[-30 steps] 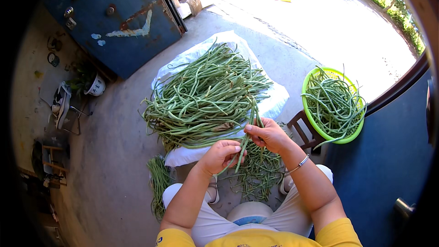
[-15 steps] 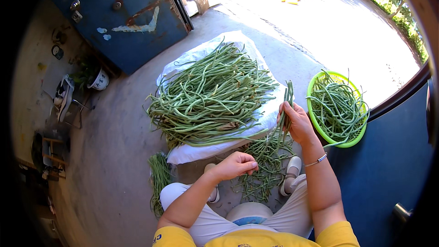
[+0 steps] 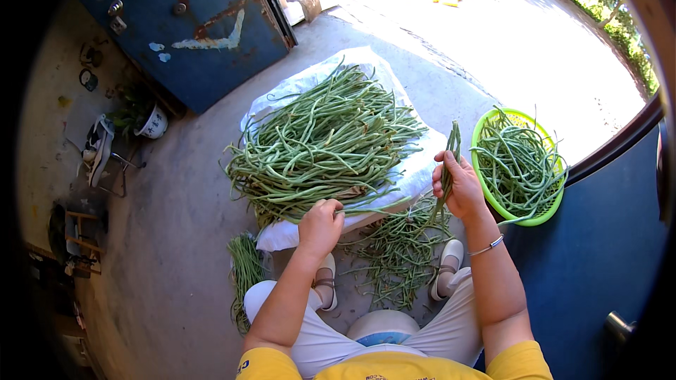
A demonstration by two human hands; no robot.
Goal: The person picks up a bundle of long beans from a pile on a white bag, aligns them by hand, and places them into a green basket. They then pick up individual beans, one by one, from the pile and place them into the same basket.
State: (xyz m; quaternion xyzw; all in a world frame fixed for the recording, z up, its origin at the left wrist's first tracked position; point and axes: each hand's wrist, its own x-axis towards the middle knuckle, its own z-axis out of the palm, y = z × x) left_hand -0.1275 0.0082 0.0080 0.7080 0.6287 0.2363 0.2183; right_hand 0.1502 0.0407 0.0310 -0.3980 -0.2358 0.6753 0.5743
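A big heap of long green beans (image 3: 331, 141) lies on a white woven sack (image 3: 282, 236) in front of me. My left hand (image 3: 321, 228) is at the near edge of the heap, its fingers closed on a long bean that stretches away to the right. Upright in my right hand (image 3: 461, 184), right of the sack, is a small bunch of long beans (image 3: 453, 142), gripped between thumb and fingers. Below the bunch, many short bean pieces (image 3: 401, 267) are strewn on the floor between my feet.
A bright green basket (image 3: 483, 181) filled with long beans stands to the right, beside a blue door panel (image 3: 591, 253). Another bundle of thin beans (image 3: 244, 274) lies left of my knee. Farther off are an open blue door (image 3: 190, 21), a potted plant (image 3: 152, 124) and a shovel (image 3: 308, 4).
My left hand has moved forward and left, from above the short pieces to the heap's near edge, and closed on a bean. My right hand has shifted slightly, still holding its bunch.
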